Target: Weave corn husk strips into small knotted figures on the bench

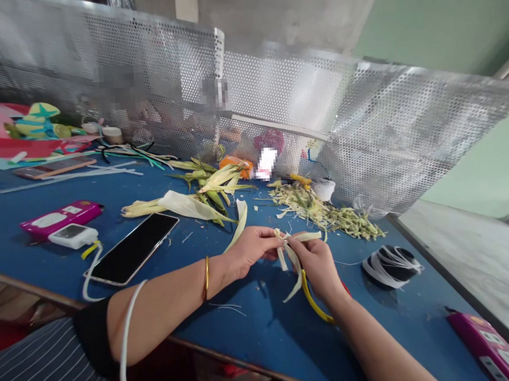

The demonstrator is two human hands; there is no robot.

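Note:
Pale corn husk strips (294, 258) are gathered in a small bundle between my hands, above the blue table. My left hand (253, 249), with a gold bangle at its wrist, pinches the bundle from the left. From the right, my right hand (317, 261) grips the same strips between thumb and fingers. One strip end sticks out to the right over that hand, and others hang down. A yellow curved handle (315, 302), perhaps of scissors, lies partly under my right hand and wrist. A longer husk piece (239, 223) lies just beyond my left hand.
Corn husks (195, 205) and a pile of husk scraps (320, 206) lie toward the perforated metal screen (274, 97). A spool of white thread (391, 267) stands at right. A black phone (133, 249), a cabled white device (73, 235) and purple power strips (490, 337) also occupy the table (263, 328).

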